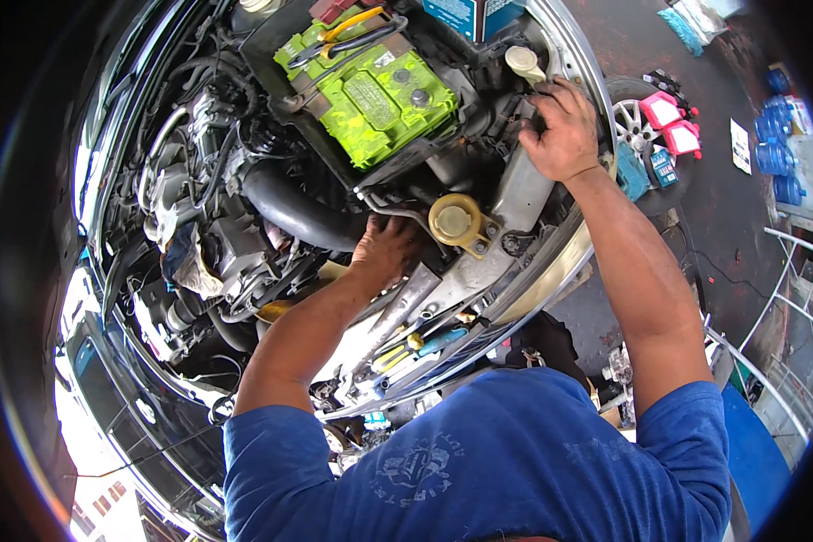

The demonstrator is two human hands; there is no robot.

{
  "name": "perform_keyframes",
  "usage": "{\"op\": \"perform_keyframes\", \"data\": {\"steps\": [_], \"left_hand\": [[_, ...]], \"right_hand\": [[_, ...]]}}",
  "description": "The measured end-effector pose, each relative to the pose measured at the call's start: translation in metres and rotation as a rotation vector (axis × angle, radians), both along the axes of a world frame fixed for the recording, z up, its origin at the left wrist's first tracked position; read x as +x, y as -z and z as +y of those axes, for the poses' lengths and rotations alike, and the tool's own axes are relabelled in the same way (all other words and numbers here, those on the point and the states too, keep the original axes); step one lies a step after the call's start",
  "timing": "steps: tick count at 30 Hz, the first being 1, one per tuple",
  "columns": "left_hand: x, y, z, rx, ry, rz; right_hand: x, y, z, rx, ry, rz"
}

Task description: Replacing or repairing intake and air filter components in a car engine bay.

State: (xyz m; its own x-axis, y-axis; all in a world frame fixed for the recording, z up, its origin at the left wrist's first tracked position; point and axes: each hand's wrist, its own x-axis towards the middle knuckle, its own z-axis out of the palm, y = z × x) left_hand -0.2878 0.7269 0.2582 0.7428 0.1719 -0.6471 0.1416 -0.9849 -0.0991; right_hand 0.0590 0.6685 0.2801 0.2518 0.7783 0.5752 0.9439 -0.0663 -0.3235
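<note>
My left hand point(390, 247) reaches down into the engine bay, beside the end of a thick black hose point(298, 208) and left of a yellowed reservoir point(456, 221). Its fingertips go out of sight under a thin metal pipe, so any grip is hidden. My right hand point(565, 128) rests at the bay's right edge, fingers and thumb apart, just below a whitish filler cap point(521, 61). Between and beyond both hands sits a bright green car battery point(370, 101) in a black tray. Yellow-and-black-handled pliers point(345, 29) lie across the battery's far end.
Several hand tools point(415, 343) lie along the front panel near my body. A crumpled rag point(190, 262) is among the engine parts at left. On the floor at right are a wheel point(635, 122), red-and-white bottles point(668, 116) and large blue water bottles point(775, 149).
</note>
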Motion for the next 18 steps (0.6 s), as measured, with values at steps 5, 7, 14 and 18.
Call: {"op": "perform_keyframes", "data": {"steps": [5, 7, 14, 18], "left_hand": [[0.003, 0.01, -0.004, 0.095, 0.099, -0.141], [0.004, 0.005, 0.0, 0.053, 0.045, -0.16], [0.006, -0.006, 0.007, -0.042, -0.12, -0.154], [0.02, 0.0, 0.002, -0.043, -0.141, -0.091]], "right_hand": [[-0.004, -0.002, 0.001, 0.0, 0.011, -0.007], [-0.001, -0.001, 0.0, -0.01, 0.021, -0.011], [-0.005, -0.004, 0.0, -0.017, 0.022, 0.005], [-0.002, -0.001, -0.002, -0.048, 0.036, 0.023]]}}
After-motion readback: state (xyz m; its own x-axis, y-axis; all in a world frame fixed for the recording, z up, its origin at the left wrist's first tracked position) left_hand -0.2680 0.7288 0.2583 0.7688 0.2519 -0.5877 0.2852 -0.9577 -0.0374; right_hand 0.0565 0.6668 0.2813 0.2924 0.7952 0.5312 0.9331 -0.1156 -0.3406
